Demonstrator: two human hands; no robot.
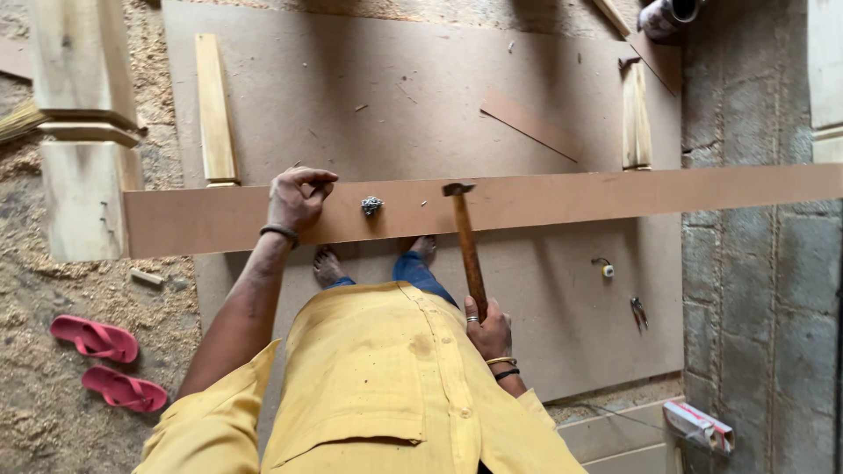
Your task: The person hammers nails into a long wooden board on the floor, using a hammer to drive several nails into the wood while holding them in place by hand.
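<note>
Left hand (297, 198): stretched forward from a yellow sleeve, forearm angled up and to the right; rested on the long brown fibreboard strip (544, 200), fingers curled in, thumb and forefinger pinched together at the strip's far edge. Too small to tell what was pinched, if anything.
Left wrist: ringed by a dark bangle.
Right hand (489, 331): drawn in close to the body, clenched around the lower end of the wooden-handled hammer (466, 243); ring on one finger, two bangles at the wrist.
Hammer: held nearly upright in the view, handle leaning slightly left towards the top; dark metal head level with the strip's far edge, to the right of the left hand.
Strip: spanned the view left to right, crossing over two pale wooden battens (215, 107).
Small heap of silver nails (371, 205): lay on the strip, between the left hand and the hammer head, apart from both.
Large brown hardboard sheet (351, 88): flat on the sawdust floor beneath the strip, bare feet on it.
Pair of red flip-flops (107, 362): on the sawdust at the left, well apart from the hands.
Pliers (638, 312): on the sheet to the right, untouched.
</note>
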